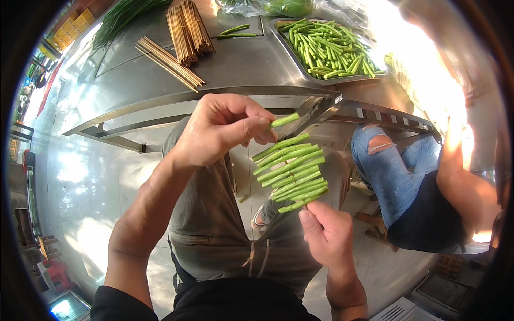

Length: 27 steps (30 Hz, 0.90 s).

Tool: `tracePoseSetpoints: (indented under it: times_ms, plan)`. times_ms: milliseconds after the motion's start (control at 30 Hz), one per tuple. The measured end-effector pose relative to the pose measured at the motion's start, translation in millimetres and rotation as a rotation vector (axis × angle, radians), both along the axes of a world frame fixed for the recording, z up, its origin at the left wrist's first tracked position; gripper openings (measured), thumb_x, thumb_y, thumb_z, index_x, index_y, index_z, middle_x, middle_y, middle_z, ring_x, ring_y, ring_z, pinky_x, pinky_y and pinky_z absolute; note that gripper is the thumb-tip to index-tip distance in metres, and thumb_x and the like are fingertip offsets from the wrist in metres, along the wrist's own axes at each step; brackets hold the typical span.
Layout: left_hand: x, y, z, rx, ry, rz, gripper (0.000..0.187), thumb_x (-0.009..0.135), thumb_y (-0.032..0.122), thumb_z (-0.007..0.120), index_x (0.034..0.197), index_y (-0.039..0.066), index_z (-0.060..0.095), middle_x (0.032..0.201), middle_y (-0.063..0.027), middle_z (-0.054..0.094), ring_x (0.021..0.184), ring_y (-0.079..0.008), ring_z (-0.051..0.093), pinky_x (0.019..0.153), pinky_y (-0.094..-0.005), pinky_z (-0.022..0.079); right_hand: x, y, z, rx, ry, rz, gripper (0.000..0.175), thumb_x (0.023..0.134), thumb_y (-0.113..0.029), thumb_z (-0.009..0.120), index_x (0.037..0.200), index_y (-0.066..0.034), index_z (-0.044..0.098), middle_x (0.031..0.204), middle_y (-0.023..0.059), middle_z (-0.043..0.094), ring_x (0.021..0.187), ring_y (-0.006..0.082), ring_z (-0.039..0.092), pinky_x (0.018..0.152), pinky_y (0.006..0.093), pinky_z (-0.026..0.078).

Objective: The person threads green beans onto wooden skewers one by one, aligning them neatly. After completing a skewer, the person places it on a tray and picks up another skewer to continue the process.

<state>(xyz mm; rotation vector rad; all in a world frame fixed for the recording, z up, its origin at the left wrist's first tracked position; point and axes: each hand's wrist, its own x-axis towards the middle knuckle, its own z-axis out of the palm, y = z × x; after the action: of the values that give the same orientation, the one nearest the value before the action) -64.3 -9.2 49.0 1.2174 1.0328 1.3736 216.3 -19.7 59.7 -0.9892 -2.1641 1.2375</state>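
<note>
Several cut green bean pieces [291, 168] lie side by side across a thin skewer, held over my lap. My right hand [329, 232] pinches the skewer's lower end, just below the lowest piece. My left hand [225, 128] grips one more bean piece [285, 120] between thumb and fingers at the skewer's upper end; whether the tip has pierced it is hidden. A metal tray [295, 64] on the table holds a heap of cut beans [329, 50]. Loose bamboo skewers [170, 64] lie at the table's near edge, beside tied skewer bundles [186, 32].
The stainless steel table [241, 68] stands before me, with two loose beans [237, 35], long green stalks [124, 20] and a clear plastic bag [249, 7] on it. Another person in ripped jeans [401, 168] sits close by on the right.
</note>
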Motion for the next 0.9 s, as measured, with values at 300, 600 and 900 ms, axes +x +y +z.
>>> tracePoseSetpoints:
  times_ms: [300, 600, 900]
  plan:
    - [11.0, -2.0, -6.1, -0.098, -0.354, 0.08, 0.026, 0.097, 0.02, 0.062, 0.104, -0.003, 0.07, 0.09, -0.01, 0.073, 0.08, -0.0115, 0.066, 0.064, -0.0233, 0.047, -8.2, -4.0, -9.8, 0.056, 0.111, -0.087, 0.015, 0.096, -0.01, 0.061, 0.1, 0.0038, 0.065, 0.059, 0.0022, 0.054, 0.047, 0.0084, 0.053, 0.046, 0.0231, 0.04]
    - [26.7, -2.1, -16.9, -0.064, -0.242, 0.114, 0.025, 0.094, 0.021, 0.066, 0.1, -0.002, 0.074, 0.089, -0.0082, 0.074, 0.074, -0.0078, 0.061, 0.064, -0.0235, 0.045, -3.5, -3.3, -11.9, 0.031, 0.07, -0.059, 0.012, 0.093, -0.006, 0.064, 0.101, 0.0027, 0.064, 0.073, 0.0139, 0.065, 0.055, 0.0262, 0.06, 0.052, 0.031, 0.046]
    - [31.5, 0.0, -18.0, -0.062, -0.261, 0.129, 0.022, 0.093, 0.017, 0.068, 0.103, -0.001, 0.074, 0.091, -0.0081, 0.075, 0.076, -0.0057, 0.06, 0.066, -0.0216, 0.046, -4.9, -3.3, -17.0, 0.079, 0.086, -0.07, 0.009, 0.093, -0.006, 0.064, 0.096, 0.0019, 0.063, 0.069, 0.0137, 0.061, 0.054, 0.0267, 0.058, 0.051, 0.0324, 0.045]
